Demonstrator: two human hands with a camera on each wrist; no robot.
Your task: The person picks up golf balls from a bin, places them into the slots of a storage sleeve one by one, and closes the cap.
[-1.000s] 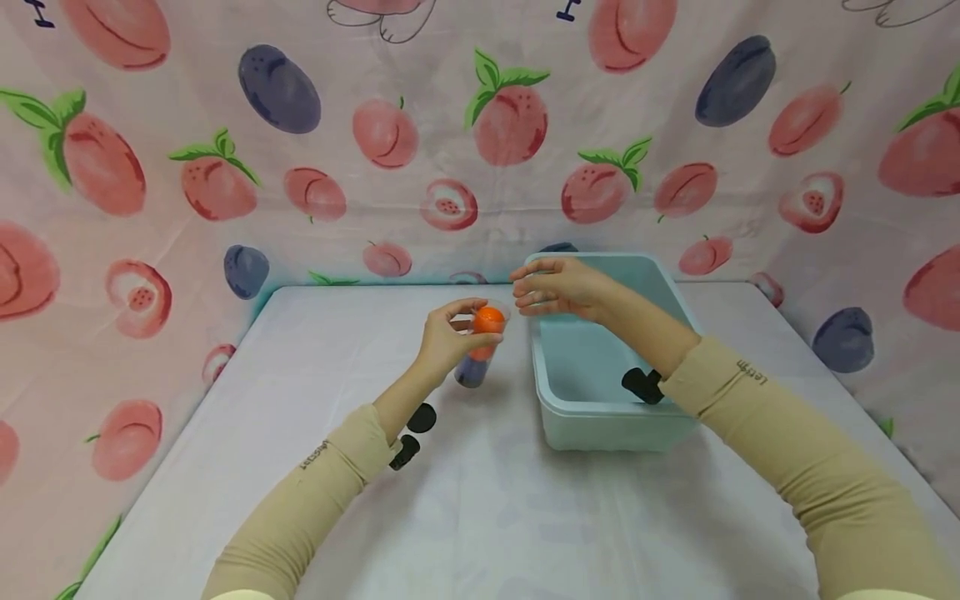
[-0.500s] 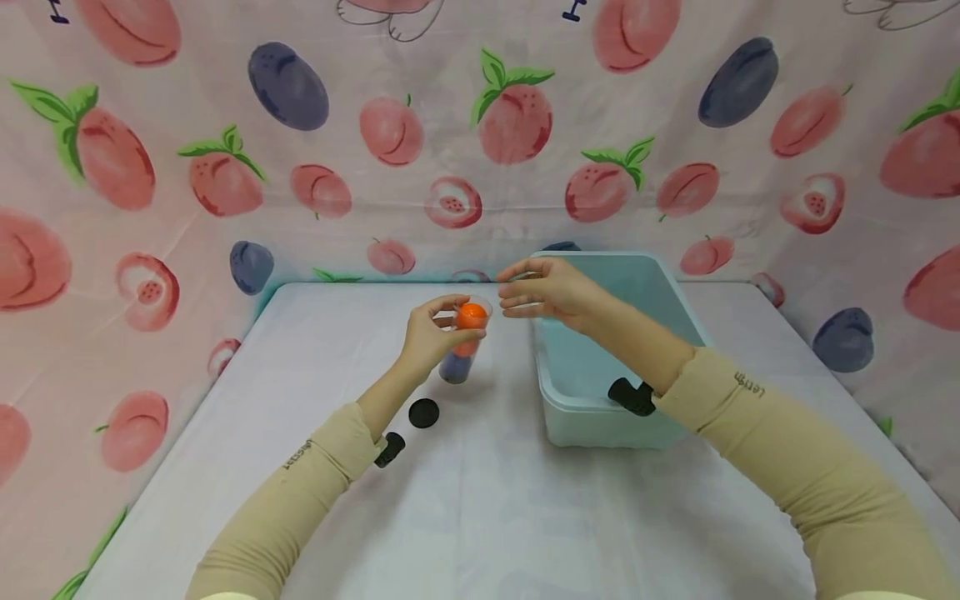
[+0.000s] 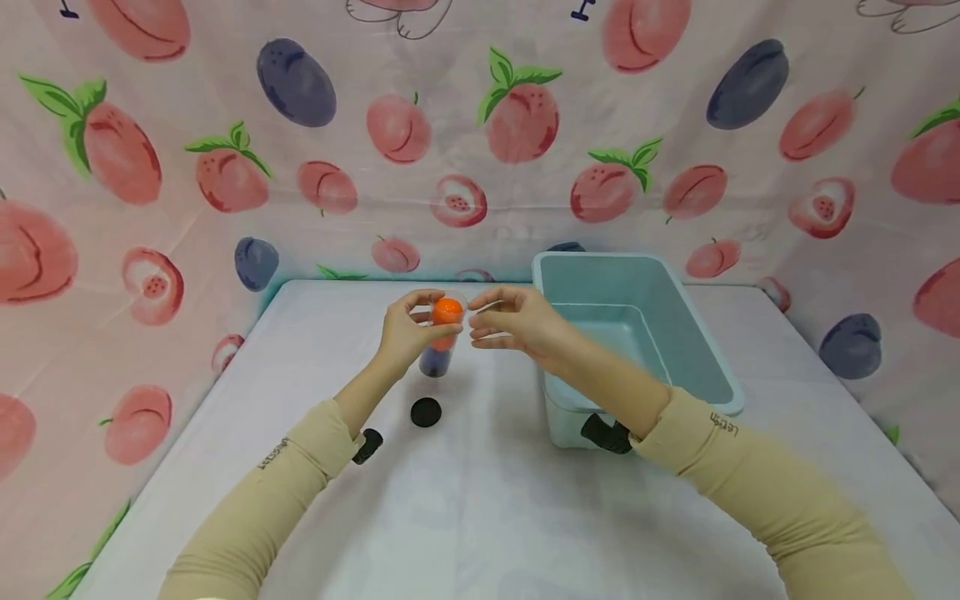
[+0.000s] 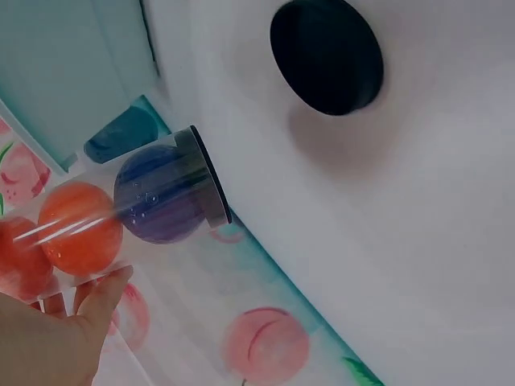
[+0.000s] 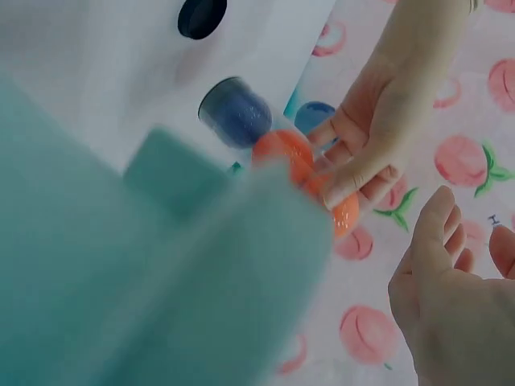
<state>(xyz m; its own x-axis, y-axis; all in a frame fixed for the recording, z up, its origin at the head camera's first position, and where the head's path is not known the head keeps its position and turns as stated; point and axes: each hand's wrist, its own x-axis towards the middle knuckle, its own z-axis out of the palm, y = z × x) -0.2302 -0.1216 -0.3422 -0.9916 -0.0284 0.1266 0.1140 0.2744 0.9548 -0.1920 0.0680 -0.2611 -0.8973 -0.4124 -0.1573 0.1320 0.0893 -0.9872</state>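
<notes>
Uncapped tube of three balls, gripped by one hand

White table [image 3: 450, 525], one: surface under everything listed.
Tub [image 3: 564, 427], one, pale blue-green: stands at the right, the right forearm passing over its wall. A low forearm could bump the rim.
Lid [image 3: 426, 412], one, black, round: lies on the table, nearer than the tube. A careless sleeve could push it aside.
Tube [image 3: 436, 358], one, clear, leaning slightly, dark base lowest; whether it touches the table cannot be told. A further tilt could spill the contents.
Balls, three, stacked inside the tube: blue ball [image 4: 161, 193] lowest, orange ball [image 4: 80, 229] mid, top ball [image 5: 346, 213] by the mouth, likeliest to roll out.
Left hand [image 3: 405, 337]: holds the tube high, thumb against fingers. A loosened pinch could let it slide.
Right hand [image 3: 525, 323]: fingers spread, holding nothing, near the mouth; a brush could jolt it.
Fruit-print cloth [image 3: 517, 196]: backdrop.
</notes>
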